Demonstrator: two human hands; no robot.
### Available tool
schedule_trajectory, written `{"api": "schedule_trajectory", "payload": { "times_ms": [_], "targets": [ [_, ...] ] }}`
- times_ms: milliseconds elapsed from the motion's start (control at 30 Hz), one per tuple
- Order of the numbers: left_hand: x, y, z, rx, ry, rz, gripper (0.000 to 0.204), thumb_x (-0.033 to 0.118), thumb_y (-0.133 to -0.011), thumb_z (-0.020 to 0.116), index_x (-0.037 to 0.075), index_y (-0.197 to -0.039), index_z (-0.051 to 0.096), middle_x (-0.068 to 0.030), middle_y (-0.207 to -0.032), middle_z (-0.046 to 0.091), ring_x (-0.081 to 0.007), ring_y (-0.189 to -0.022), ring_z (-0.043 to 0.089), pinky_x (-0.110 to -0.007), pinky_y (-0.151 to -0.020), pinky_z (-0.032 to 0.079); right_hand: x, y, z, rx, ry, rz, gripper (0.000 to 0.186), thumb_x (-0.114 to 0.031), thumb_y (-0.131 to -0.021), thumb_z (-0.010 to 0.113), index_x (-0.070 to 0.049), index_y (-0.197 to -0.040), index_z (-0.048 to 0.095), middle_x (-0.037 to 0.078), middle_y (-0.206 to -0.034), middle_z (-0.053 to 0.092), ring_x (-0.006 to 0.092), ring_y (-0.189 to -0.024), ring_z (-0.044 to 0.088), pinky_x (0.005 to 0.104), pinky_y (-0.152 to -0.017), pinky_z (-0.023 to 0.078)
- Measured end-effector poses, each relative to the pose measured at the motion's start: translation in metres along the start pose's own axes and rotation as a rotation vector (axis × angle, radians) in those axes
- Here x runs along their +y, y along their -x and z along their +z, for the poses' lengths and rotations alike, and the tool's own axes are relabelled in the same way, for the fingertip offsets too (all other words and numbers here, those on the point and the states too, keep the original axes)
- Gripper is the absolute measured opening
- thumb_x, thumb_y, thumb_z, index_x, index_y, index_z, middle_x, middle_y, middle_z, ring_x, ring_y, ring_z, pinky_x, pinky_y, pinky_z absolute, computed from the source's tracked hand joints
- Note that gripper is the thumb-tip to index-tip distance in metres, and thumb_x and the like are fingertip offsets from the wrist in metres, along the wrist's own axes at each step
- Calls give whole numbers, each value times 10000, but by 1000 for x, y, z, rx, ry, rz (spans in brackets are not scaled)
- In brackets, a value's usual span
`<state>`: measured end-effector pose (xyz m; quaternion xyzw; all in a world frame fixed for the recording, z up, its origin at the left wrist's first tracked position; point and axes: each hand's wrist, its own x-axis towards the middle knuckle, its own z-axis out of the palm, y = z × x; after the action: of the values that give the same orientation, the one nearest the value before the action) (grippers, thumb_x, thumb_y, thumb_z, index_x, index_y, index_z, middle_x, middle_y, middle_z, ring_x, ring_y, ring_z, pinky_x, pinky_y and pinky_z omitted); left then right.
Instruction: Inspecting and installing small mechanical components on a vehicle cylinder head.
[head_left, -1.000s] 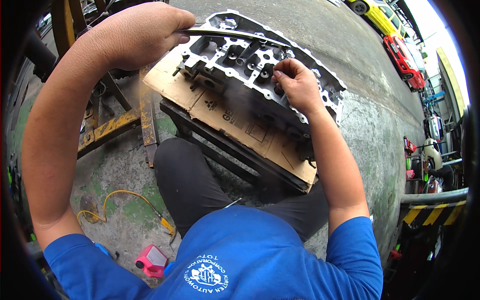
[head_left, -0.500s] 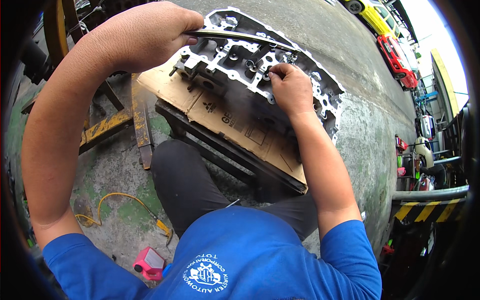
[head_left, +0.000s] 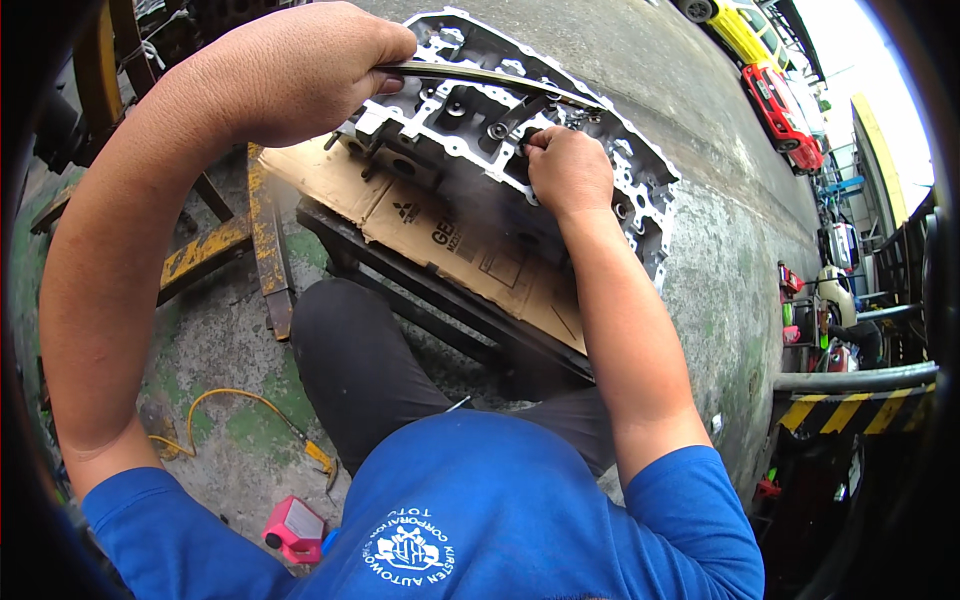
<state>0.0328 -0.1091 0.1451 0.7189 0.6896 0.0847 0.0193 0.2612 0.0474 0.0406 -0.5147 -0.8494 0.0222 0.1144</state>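
A silver-and-dark engine cylinder head (head_left: 650,185) rests on flattened cardboard (head_left: 510,280) over a dark metal stand (head_left: 400,290). My left hand (head_left: 330,75) is closed on the near-left end of a long, thin metal bar (head_left: 470,73), which lies across the upper side of the head. My right hand (head_left: 568,172) reaches into the middle of the head, below the bar, with thumb and fingers bent together beside a round opening. Whatever those fingertips hold, if anything, is hidden.
A worn yellow steel frame (head_left: 205,255) stands left. A yellow hose (head_left: 235,393) and pink container (head_left: 295,525) lie on the concrete floor by my legs (head_left: 355,360). Yellow (head_left: 735,30) and red (head_left: 780,115) cars are parked upper right, with a striped barrier (head_left: 840,410) at right.
My left hand has shifted right with the bar. My right hand has moved left in the view, its fingers now tucked lower into the head. The surroundings have shifted slightly in the picture.
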Motion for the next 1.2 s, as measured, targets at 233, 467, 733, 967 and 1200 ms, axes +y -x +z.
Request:
{"api": "schedule_trajectory", "payload": {
  "times_ms": [233, 467, 733, 967, 1200],
  "targets": [
    [-1, 2, 1, -23, 1, -18, 141, 158, -988, 607, 21, -977, 635, -204, -805, 656, -398, -824, 663, -478, -761, 511, 7, -2, 2, -49, -31, -45, 196, -209, -875, 718, -144, -1038, 808, 167, -982, 762, 341, -962, 739, 433, -868, 578],
    [-2, 2, 1, 2, -2, -6, 134, 153, -982, 609, 21, -972, 633, -207, -806, 654, -405, -824, 658, -481, -755, 507, 11, -2, 5, -19, -98, -63, 209, -161, -859, 723, -130, -1049, 804, 173, -988, 760, 347, -957, 737, 428, -874, 574],
    [-3, 1, 1, 40, 55, 23, 130, 136, -971, 607, 8, -977, 628, -221, -818, 645, -417, -829, 648, -481, -747, 496, 34, 11, 14, 262, -421, -161, 128, -142, -848, 734, -103, -954, 795, 144, -954, 745, 338, -908, 721, 435, -848, 570],
    [-7, 2, -7, 63, 76, 44, 110, 84, -956, 612, -24, -964, 595, -223, -818, 627, -411, -792, 606, -444, -727, 483, 26, 14, 7, 248, -135, -131, 147, -215, -786, 802, -174, -923, 831, 107, -1331, 619, 367, -1338, 444, 507, -1117, 360],
    [-2, 2, -14, 14, 74, 40, 89, 67, -961, 595, -18, -960, 569, -212, -780, 593, -388, -742, 577, -444, -681, 448, 31, 6, 15, 187, -125, -140, 179, -273, -845, 774, -197, -992, 842, 201, -1568, 457, 433, -1485, 311, 510, -1236, 226]
  ]
}}
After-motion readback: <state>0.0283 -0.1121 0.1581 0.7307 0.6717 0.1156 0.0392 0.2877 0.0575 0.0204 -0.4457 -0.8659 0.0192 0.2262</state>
